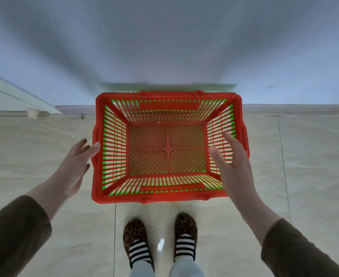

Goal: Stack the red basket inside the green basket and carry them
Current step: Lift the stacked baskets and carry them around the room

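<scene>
**Red basket nested in green, both hands spread at its sides**

The red basket [167, 145] sits on the pale tiled floor [314, 166], close up against the foot of a grey-blue wall [164, 47]. It is already inside the green basket [107, 156]: bright green shows through every slot of the red walls on all four sides, and a blurred strip of green peeks out above the far red rim. The red rim covers the green one almost all the way round. The basket is upright, its latticed bottom bare.

The person stands right before it, looking straight down. The left hand [75, 168] is open, fingers loosely spread, just outside the left wall of the basket; one fingertip [96, 145] is at the red rim, and I cannot tell if it touches. The right hand [233, 166] is open too, fingers splayed, and lies over the right inner wall and rim of the basket as seen from above; whether it rests on the plastic or hangs above it I cannot say. Neither hand grips anything.

Both forearms come out of dark brown sleeves [14, 234]. Below the near rim stand two feet in leopard-print slippers [134, 230] and black-and-white striped socks [139, 250], a little apart from the basket. Off to the left, by the wall, a small white cup-like thing [32, 112] sits beside a pale sloping panel.
</scene>
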`<state>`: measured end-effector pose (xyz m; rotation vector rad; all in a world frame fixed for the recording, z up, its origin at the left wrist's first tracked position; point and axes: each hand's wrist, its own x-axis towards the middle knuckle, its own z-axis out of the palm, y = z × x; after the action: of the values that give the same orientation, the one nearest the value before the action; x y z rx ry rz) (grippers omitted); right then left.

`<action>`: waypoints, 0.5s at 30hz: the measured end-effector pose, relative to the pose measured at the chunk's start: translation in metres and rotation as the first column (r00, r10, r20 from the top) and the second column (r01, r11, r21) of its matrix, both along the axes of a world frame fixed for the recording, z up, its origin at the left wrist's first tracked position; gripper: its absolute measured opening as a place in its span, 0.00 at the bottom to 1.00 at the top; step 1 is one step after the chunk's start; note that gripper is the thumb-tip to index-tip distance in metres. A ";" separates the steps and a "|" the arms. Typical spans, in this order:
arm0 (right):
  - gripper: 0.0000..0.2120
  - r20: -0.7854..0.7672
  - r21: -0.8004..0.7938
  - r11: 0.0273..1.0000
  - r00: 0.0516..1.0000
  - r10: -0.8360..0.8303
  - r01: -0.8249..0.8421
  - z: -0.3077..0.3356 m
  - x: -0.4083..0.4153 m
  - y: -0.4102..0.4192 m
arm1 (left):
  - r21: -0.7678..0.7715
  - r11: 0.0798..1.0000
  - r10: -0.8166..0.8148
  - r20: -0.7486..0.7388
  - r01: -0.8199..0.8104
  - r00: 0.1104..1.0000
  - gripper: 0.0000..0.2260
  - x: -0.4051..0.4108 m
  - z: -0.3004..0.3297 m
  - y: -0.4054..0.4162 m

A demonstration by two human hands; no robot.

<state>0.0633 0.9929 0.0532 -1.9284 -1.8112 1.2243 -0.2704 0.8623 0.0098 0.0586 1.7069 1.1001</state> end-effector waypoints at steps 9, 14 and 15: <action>0.33 0.022 -0.311 0.886 0.935 -0.354 0.343 -0.037 0.061 0.060 | -0.183 0.982 -0.062 -0.061 0.050 0.996 0.21 0.007 -0.005 0.019; 0.24 -0.079 -0.517 0.763 0.866 -0.493 0.388 -0.040 0.065 0.067 | -0.253 0.967 -0.001 -0.033 -0.008 0.999 0.21 0.014 -0.008 0.023; 0.23 -0.077 -0.536 0.743 0.854 -0.515 0.400 -0.041 0.066 0.068 | -0.261 0.965 0.009 -0.027 -0.015 1.000 0.20 0.016 -0.007 0.024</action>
<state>0.1293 1.0612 0.0117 -2.1945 -0.8519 1.7450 -0.2547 0.8865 0.0028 -0.1048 1.8636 0.8775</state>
